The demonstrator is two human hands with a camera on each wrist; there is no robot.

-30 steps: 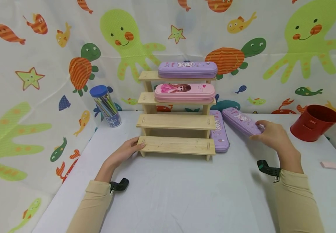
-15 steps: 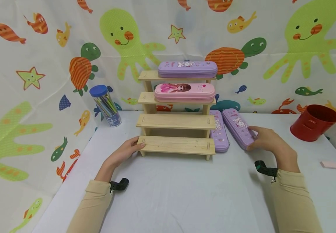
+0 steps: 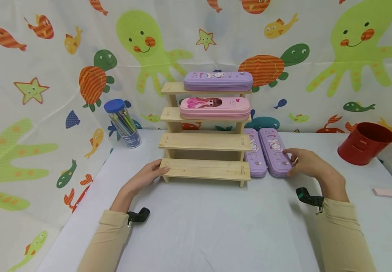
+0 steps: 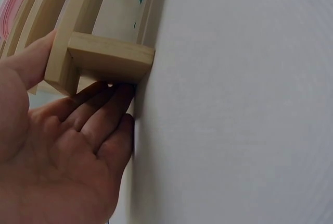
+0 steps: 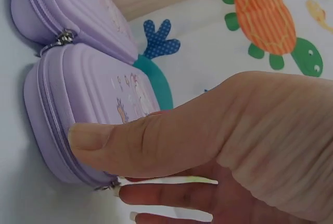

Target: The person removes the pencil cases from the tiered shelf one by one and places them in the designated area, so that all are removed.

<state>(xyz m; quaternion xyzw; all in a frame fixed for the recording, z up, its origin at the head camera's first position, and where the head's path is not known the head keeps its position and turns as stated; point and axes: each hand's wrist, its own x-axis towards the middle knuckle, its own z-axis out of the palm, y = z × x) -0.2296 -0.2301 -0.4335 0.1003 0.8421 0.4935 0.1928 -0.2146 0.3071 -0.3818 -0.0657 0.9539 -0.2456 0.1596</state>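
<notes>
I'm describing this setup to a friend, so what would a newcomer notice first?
Probably the stepped wooden rack in the middle, with a purple case on its top step and a pink case one step down. Then the right hand, touching the outer purple case of the pair lying right of the rack. A red bucket stands farther right.

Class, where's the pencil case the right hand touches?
In the head view, the case lies right of the wooden rack, between another case and the right hand.

My right hand | left: blocked by side-by-side purple oblong zippered pencil cases, then four-tier pale-wood rack | right: room before red cylindrical bucket | nearer me: passable white tabletop
</notes>
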